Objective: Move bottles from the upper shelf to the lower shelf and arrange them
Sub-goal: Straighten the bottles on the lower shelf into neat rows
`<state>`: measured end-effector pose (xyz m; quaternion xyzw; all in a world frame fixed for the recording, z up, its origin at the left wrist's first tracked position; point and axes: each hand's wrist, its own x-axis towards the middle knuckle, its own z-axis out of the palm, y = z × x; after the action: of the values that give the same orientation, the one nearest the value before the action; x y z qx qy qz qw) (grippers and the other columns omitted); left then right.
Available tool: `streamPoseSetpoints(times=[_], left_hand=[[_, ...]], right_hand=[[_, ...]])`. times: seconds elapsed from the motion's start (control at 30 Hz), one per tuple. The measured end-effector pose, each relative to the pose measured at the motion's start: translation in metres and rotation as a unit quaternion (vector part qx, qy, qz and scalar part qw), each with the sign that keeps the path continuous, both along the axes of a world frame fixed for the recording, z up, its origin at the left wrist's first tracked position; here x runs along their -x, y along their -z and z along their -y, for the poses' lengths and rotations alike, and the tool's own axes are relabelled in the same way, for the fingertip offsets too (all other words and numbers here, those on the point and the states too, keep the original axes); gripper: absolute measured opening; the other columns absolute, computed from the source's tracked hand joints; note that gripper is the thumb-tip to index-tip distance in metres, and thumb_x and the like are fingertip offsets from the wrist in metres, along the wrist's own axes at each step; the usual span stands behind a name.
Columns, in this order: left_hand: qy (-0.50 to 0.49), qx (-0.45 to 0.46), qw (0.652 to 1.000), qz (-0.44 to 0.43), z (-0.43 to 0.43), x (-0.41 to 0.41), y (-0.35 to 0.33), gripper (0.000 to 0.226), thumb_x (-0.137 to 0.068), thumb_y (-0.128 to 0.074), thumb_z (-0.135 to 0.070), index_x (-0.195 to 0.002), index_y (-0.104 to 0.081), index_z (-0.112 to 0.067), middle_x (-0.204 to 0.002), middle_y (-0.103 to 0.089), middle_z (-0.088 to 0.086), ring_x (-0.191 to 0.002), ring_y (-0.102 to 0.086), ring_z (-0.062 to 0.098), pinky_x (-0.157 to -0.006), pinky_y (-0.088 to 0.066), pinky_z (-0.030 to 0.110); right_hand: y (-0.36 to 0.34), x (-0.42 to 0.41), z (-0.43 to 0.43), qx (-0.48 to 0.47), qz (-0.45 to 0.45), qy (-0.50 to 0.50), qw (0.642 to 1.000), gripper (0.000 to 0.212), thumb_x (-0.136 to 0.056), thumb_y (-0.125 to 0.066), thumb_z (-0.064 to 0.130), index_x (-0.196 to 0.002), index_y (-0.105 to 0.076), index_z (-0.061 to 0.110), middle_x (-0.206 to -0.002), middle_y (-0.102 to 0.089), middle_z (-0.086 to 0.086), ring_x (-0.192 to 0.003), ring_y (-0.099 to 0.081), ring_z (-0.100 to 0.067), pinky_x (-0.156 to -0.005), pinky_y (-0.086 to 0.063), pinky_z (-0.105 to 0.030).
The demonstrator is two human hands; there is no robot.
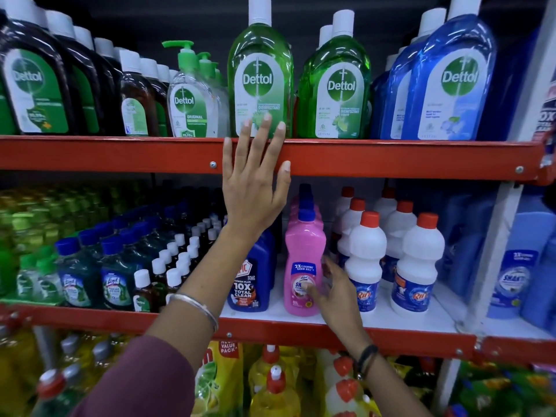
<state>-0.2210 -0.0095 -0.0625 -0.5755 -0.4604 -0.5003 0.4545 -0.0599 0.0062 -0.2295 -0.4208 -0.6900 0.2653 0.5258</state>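
Observation:
On the upper shelf (120, 152) stands a tall green Dettol bottle (261, 70) with a white cap. My left hand (255, 182) is raised in front of the shelf's red edge, fingers spread, fingertips reaching the bottle's base; it holds nothing. On the lower shelf (391, 323) a pink bottle (302, 257) with a blue cap stands at the front. My right hand (334, 290) is beside it, fingers apart, thumb against its label; the hand looks blurred and does not grip the bottle.
The upper shelf also holds dark brown Dettol bottles (33, 85), pump bottles (192, 97), a second green bottle (337, 88) and blue ones (451, 82). A blue bottle (251, 281) and white red-capped bottles (365, 260) flank the pink one. Yellow bottles (270, 386) sit below.

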Motion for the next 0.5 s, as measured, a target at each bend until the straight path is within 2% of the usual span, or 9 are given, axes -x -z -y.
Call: streamPoseSetpoints(times=[0.07,0.2,0.3,0.4,0.5], left_hand=[[0.075,0.013,0.997,0.018,0.007,-0.014,0.017,0.05,-0.099,-0.037,-0.028,-0.146,-0.039,-0.015,-0.156,-0.033,0.008,-0.147,-0.023,0.026,-0.121,-0.013,0.043],[0.19,0.028,0.981,0.006,0.016,-0.056,0.063,0.047,-0.097,-0.04,-0.018,-0.144,-0.039,-0.01,-0.154,-0.031,0.014,-0.148,-0.02,0.026,-0.119,-0.022,0.048],[0.251,0.076,0.965,0.025,0.015,-0.092,0.095,0.046,-0.098,-0.039,-0.018,-0.143,-0.041,-0.008,-0.154,-0.032,0.012,-0.148,-0.022,0.026,-0.117,-0.027,0.046],[0.32,0.148,0.934,0.058,0.017,-0.131,0.122,0.046,-0.098,-0.037,-0.019,-0.143,-0.042,-0.01,-0.156,-0.032,0.008,-0.147,-0.025,0.02,-0.118,-0.022,0.03],[0.41,0.229,0.875,0.12,0.018,-0.17,0.147,0.045,-0.1,-0.034,-0.026,-0.144,-0.041,-0.016,-0.155,-0.034,0.0,-0.145,-0.028,0.012,-0.118,-0.023,0.024]], right_hand=[[-0.004,-0.012,0.013,-0.019,-0.013,0.008,1.0,0.053,-0.08,-0.07,0.023,-0.128,-0.047,0.022,-0.117,-0.054,0.006,-0.107,-0.055,-0.01,-0.091,-0.052,-0.032],[-0.014,-0.05,0.035,-0.104,-0.102,0.038,0.989,0.036,-0.085,-0.062,0.018,-0.12,-0.054,0.021,-0.112,-0.061,0.007,-0.105,-0.057,0.001,-0.082,-0.049,-0.013],[-0.016,-0.085,0.036,-0.133,-0.162,0.081,0.974,0.026,-0.089,-0.057,0.019,-0.115,-0.059,0.014,-0.111,-0.064,0.006,-0.103,-0.059,0.002,-0.08,-0.047,-0.008],[-0.011,-0.12,0.03,-0.13,-0.213,0.11,0.962,0.027,-0.094,-0.048,0.023,-0.117,-0.058,0.013,-0.117,-0.062,0.002,-0.106,-0.055,0.007,-0.086,-0.044,-0.007],[-0.003,-0.148,0.017,-0.092,-0.241,0.107,0.96,0.031,-0.097,-0.038,0.03,-0.121,-0.054,0.019,-0.125,-0.057,0.001,-0.111,-0.052,0.008,-0.088,-0.041,-0.005]])
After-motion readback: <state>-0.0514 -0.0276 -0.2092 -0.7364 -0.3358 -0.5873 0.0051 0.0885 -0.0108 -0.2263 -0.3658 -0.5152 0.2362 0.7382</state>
